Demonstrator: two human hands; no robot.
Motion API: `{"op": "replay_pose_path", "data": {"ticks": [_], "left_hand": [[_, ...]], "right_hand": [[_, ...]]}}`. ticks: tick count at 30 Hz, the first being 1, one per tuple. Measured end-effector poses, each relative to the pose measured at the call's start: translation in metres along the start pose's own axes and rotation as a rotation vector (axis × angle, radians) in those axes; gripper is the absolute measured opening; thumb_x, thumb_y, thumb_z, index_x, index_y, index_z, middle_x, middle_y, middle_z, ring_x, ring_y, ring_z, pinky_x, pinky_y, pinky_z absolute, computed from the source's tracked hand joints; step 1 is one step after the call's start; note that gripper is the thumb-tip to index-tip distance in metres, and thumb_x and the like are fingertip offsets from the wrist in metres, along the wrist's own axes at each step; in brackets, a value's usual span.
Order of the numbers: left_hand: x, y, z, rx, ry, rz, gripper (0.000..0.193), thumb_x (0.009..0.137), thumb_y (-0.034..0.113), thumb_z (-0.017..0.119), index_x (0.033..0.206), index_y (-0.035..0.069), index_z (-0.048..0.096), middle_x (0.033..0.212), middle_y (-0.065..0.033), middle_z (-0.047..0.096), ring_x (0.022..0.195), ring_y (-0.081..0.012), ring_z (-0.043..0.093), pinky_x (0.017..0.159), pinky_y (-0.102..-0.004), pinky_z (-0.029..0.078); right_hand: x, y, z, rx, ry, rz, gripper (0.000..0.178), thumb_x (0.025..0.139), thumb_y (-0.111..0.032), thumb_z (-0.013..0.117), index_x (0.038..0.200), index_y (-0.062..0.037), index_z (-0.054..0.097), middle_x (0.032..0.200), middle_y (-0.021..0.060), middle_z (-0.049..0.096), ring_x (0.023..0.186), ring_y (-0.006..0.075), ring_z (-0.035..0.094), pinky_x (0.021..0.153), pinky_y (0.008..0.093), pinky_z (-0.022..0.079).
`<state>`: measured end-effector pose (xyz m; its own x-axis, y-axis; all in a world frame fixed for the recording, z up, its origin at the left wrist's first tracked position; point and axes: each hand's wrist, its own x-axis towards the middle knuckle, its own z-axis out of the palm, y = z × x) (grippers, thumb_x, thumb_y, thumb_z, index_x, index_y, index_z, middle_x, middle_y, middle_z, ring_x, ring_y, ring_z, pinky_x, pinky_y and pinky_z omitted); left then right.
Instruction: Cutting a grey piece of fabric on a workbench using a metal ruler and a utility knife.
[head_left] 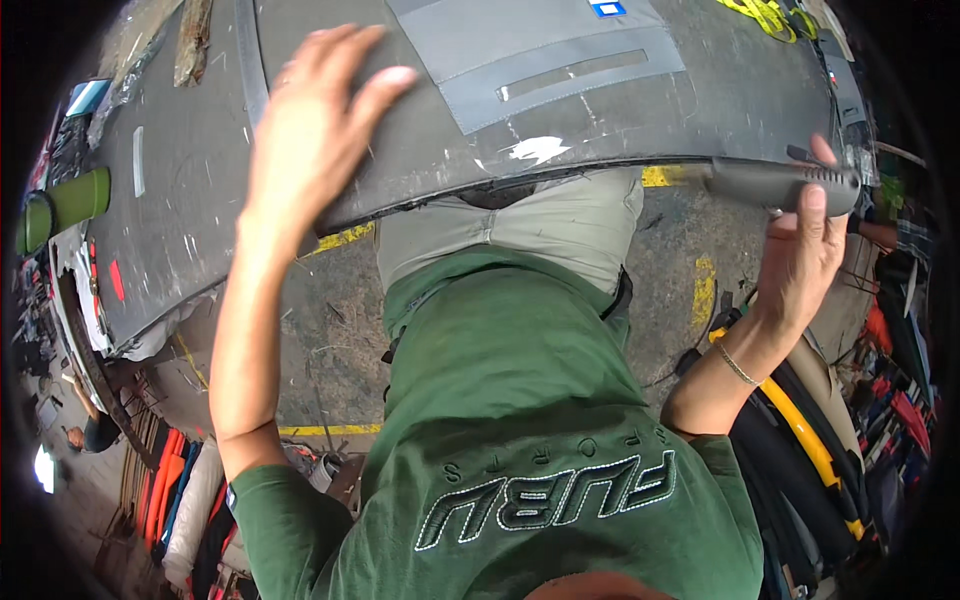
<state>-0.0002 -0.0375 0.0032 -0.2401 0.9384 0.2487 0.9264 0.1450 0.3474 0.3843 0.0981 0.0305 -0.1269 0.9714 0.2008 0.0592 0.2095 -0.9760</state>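
My right hand [803,245] is closed round a dark grey heat gun [770,186] at the table's right front edge. The tool lies sideways, vents to the right and its blurred nozzle to the left; its handle is mostly hidden by my fingers. Over the left part of the dark worktable [420,160], my left hand [320,115] is open with fingers apart, slightly blurred and holding nothing. To its right lies a flat grey fabric panel [560,50] with stitched edges, a long narrow slot and a small blue-and-white label near the top.
A dark strip [250,60] lies beyond my left hand. Yellow straps [765,18] sit at the far right, a green roll [80,208] at the left edge. Fabric rolls [800,420] stand to my right, more [180,490] to my left. Another person [95,425] is at the far left.
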Motion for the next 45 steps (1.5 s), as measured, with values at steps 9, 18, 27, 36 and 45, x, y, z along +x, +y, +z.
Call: {"op": "replay_pose_path", "data": {"ticks": [9,18,27,36,45], "left_hand": [[0.034,0.031,-0.023,0.085,-0.510,-0.016,0.075,0.091,0.050,0.073,0.153,0.013,0.050,0.164,-0.0158,0.038,0.155,-0.0455,0.022,0.125,-0.0631,0.015],[0.049,-0.008,-0.024,-0.145,-0.651,0.237,0.072,0.093,0.049,0.072,0.154,0.017,0.050,0.168,-0.0149,0.031,0.157,-0.0437,0.018,0.124,-0.0682,0.011],[0.012,-0.016,-0.012,-0.180,-0.448,0.226,0.050,0.098,0.039,0.068,0.144,0.021,0.060,0.161,-0.0163,0.041,0.153,-0.0453,0.028,0.124,-0.0661,0.016],[0.009,-0.045,0.019,-0.616,-0.066,0.735,0.056,0.099,0.038,0.064,0.152,0.023,0.053,0.166,-0.0165,0.035,0.157,-0.0457,0.019,0.124,-0.0672,0.007],[0.015,-0.014,-0.014,-0.186,-0.490,0.241,0.058,0.097,0.037,0.067,0.152,0.021,0.054,0.166,-0.0173,0.035,0.156,-0.0469,0.020,0.123,-0.0701,0.009]], "right_hand": [[-0.018,0.053,0.016,1.194,-0.120,0.509,0.026,0.100,0.002,0.061,0.124,0.0114,0.059,0.127,0.0288,0.065,0.121,0.0393,0.064,0.106,0.0434,0.059],[-0.035,0.025,0.060,1.335,-0.339,0.724,0.039,0.102,-0.019,0.068,0.133,0.0020,0.061,0.125,0.0137,0.066,0.115,0.0235,0.060,0.095,0.0342,0.052],[-0.037,0.018,0.087,0.709,-0.766,0.415,0.057,0.094,-0.022,0.066,0.143,-0.0020,0.045,0.083,0.0018,0.053,0.076,0.0143,0.052,0.073,0.0340,0.048],[-0.015,-0.003,0.117,-0.568,-0.819,-0.555,0.045,0.098,-0.004,0.066,0.143,-0.0048,0.059,0.107,0.0085,0.069,0.083,0.0213,0.068,0.077,0.0299,0.055],[-0.015,-0.010,0.134,-0.747,-0.950,-0.446,0.057,0.094,0.002,0.066,0.144,-0.0248,0.062,0.115,0.0072,0.071,0.080,0.0253,0.071,0.070,0.0374,0.059]]}}
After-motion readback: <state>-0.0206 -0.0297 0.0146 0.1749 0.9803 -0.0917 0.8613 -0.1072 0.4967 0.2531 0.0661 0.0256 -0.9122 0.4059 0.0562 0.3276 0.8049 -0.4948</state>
